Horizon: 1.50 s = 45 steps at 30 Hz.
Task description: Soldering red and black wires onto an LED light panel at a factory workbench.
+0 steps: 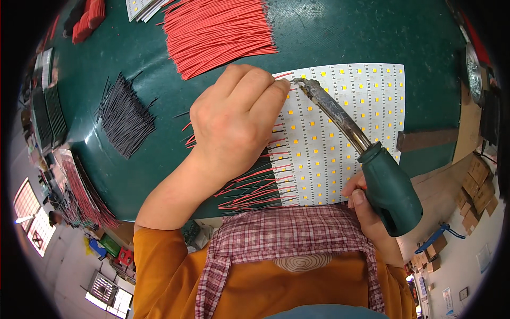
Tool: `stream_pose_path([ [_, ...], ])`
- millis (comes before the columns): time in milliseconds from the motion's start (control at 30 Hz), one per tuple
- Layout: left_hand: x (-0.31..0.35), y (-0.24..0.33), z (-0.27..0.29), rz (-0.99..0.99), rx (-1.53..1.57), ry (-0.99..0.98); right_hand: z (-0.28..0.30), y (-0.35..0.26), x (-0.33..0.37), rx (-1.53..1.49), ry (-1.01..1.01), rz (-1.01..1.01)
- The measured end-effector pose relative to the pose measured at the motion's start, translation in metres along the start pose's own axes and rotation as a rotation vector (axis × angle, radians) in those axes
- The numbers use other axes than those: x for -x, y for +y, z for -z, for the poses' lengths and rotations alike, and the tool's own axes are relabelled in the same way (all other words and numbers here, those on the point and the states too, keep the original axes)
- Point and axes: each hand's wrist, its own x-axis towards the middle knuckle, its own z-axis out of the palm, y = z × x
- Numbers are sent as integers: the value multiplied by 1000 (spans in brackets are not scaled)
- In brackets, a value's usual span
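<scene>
Many red wires (219,34) lie at the top of the shiny green tabletop (345,32), with black wires (126,118) at upper left. Just right of the middle is a white board (324,144). The left hand (231,121) has its grip pinched closed by the tip of the soldering iron (380,167). The right hand (370,213) is partly hidden, so I can't tell its grip. Brown boxes (479,186) sit far right; a window (35,218) shows lower left.

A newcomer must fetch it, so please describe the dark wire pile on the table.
On the green table, look left of the person's left hand. There lies a loose pile of dark wires, set apart by colour and smaller size from the red wire stack nearby.
</scene>
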Motion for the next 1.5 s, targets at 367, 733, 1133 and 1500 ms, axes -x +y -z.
stream_pose_path([
  [367,-6,11,8,65,-26,-113,2,6,8,-333,2,-54],
  [733,2,11,4,33,67,-39,4,2,9,44,-66,-20],
  [1133,-1,23,9,61,20,-100,1,15,19,57,-22,-47],
  [1500,-1,19,6,45,-49,-113,-4,13,18,-456,78,-73],
])
